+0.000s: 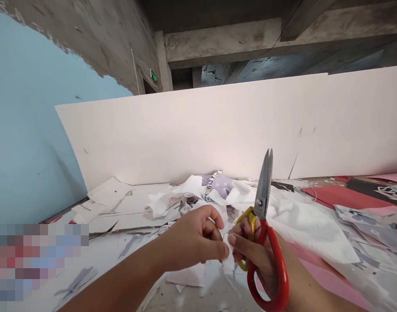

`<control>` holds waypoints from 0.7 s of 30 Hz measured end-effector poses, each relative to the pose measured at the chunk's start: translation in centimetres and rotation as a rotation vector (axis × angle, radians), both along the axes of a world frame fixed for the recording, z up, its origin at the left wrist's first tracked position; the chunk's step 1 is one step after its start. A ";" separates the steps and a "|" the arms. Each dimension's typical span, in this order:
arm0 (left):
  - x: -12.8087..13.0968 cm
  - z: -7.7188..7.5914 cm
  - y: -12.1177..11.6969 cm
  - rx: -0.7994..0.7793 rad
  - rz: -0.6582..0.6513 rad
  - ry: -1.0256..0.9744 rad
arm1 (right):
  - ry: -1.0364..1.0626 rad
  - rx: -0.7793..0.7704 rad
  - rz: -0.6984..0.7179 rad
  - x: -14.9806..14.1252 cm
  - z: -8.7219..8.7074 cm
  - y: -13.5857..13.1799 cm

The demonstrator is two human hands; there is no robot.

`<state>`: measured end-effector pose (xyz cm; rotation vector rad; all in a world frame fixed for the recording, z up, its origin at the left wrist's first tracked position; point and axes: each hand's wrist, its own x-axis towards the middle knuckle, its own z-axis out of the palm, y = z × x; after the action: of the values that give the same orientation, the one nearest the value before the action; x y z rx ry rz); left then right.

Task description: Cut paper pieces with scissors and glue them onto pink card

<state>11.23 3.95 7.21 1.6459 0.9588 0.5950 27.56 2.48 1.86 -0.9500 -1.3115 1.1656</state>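
My left hand (192, 238) pinches a small white fabric scrap (228, 255) between thumb and fingertips. My right hand (253, 247) is shut around a pair of scissors (264, 186) with a red handle loop (270, 268) and a yellow handle loop (247, 219). The steel blades are closed and point upward. The fingertips of my right hand sit right beside the scrap, and part of the scrap is hidden between my two hands. A loose white cloth (310, 227) lies under and to the right of the scissors.
The work surface (104, 255) is littered with white sheets and fabric offcuts. Red and pink sheets (344, 197) and printed fabric (374, 227) lie to the right. A tall white board (198, 134) stands behind, beside a blue wall (29, 108). A blurred patch (36, 264) covers the lower left.
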 end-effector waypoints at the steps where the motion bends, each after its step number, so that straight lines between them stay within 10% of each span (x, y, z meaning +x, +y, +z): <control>1: 0.0 0.0 0.1 -0.003 0.000 -0.014 | -0.043 0.014 -0.014 0.1 0.1 0.0; 8: 0.4 -0.3 0.2 0.021 -0.013 -0.008 | -0.314 0.034 -0.137 0.5 1.0 -0.6; 21: -0.9 0.9 0.7 0.179 0.229 -0.203 | -0.158 0.008 0.029 0.0 0.0 -0.8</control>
<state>10.31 4.69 8.11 1.6053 0.9723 1.0085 27.55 1.72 1.83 -1.0374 -1.4593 1.1246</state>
